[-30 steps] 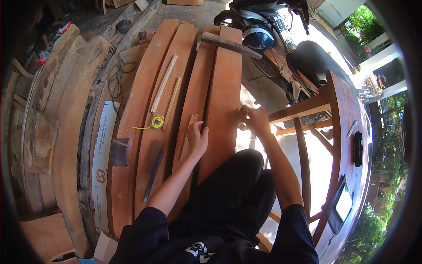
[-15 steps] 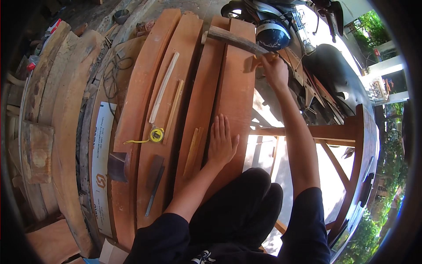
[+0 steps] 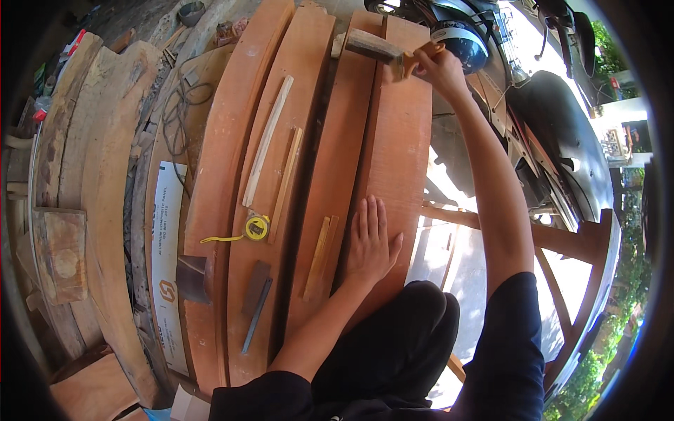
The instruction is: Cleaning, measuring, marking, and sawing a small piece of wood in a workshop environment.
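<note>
My left hand (image 3: 374,242) lies flat with its fingers stretched out on the reddish-brown wooden plank (image 3: 400,140) nearest my knees. At that plank's far end, my right hand (image 3: 441,69) is closed on a curled orange-brown piece (image 3: 406,64), whose exact kind I cannot make out. Beside this piece a short weathered wooden bar (image 3: 375,46) crosses the planks. To the left of my left hand, thin wooden strips (image 3: 319,258) rest on the neighbouring plank. A yellow tape measure (image 3: 256,226) sits one plank farther left, its yellow strap trailing leftward.
A pale strip (image 3: 269,140), a dark block (image 3: 256,288) and a narrow metal bar (image 3: 257,316) lie on the planks. Dark gaps separate the boards. A motorcycle (image 3: 562,126) and a helmet (image 3: 460,43) stand at the far right, above a wooden frame (image 3: 562,238). Rough slabs (image 3: 116,175) lie left.
My right hand has moved farther away and leftward over the plank's end with the orange-brown piece. My left hand stays flat on the plank. The whole view has shifted slightly.
</note>
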Tool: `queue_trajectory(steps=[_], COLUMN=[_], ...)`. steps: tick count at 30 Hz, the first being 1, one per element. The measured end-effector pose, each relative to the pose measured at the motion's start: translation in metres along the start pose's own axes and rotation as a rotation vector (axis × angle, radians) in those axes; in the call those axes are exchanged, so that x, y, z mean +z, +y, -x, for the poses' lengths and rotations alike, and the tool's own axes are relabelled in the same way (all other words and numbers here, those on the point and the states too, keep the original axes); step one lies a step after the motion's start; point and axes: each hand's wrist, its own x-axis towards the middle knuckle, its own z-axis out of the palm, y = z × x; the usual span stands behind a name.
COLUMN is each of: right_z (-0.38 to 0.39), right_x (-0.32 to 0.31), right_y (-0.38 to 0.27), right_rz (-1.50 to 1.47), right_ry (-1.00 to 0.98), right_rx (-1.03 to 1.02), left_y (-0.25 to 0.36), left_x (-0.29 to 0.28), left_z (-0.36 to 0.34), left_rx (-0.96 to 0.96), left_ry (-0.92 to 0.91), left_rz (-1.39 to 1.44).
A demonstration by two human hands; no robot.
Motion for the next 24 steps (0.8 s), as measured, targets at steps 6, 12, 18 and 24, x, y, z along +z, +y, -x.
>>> queue_trajectory(steps=[6,12,18,24], right_z=[0.018,0.04,0.066,0.083], right_x=[-0.001,-0.013,-0.02,-0.013], right_y=[0.012,0.031,0.04,0.033], right_rz=[0.147,0.146,0.375,0.176], right_ry=[0.035,-0.023,-0.001,-0.096], right_rx=[0.018,-0.008,-0.041,-0.024], left_y=[0.0,0.0,0.0,0.0], left_x=[0.001,0.002,0.002,0.002], left_z=[0.001,0.001,0.002,0.004], left_rx=[0.004,0.003,0.003,0.02], left_ry=[0.035,0.051,0.074,0.132], left_rz=[0.004,0.026,0.022,0.021])
